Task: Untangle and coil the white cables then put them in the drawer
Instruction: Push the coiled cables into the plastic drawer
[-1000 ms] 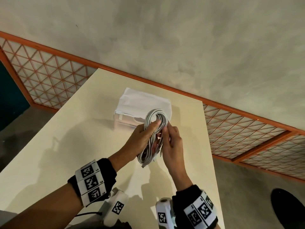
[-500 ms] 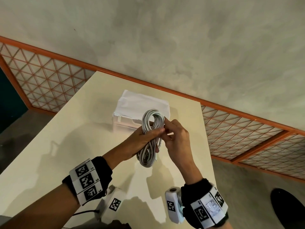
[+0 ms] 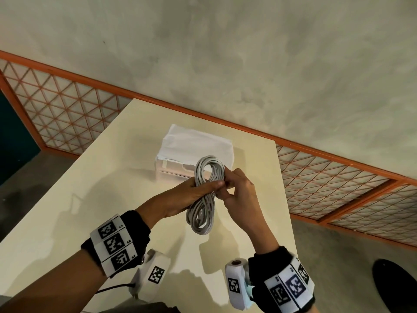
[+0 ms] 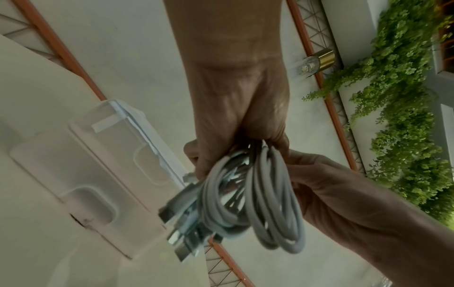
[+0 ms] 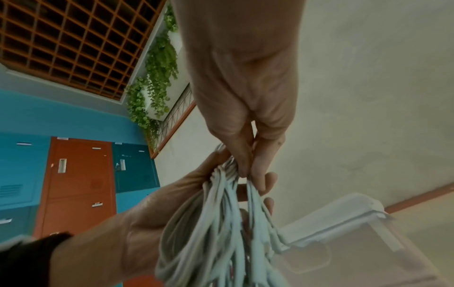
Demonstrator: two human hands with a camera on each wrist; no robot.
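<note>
Against the frame a second ago, I see the coil pinched into a figure-eight at its middle; earlier it hung as one long loop. My right hand has turned so its palm side faces the bundle, and both hands sit slightly lower in the head view.

Left to right: my left hand (image 3: 191, 195) has its fingers curled round the waist of the bundle of coiled white cables (image 3: 204, 199), which hangs in the air above the cream rectangular tabletop (image 3: 67, 222) — not resting on it. My right hand (image 3: 239, 190) pinches the same waist from the other side, thumb and fingertips closed on the strands. The left wrist view shows metal connector ends (image 4: 176, 213) hanging loose beside the lower loops.

The small white plastic drawer unit (image 3: 196, 147) stands just behind the bundle, closed. Bare tabletop lies to the left of it; the table's right edge (image 3: 286, 199) runs close beside my right hand.
</note>
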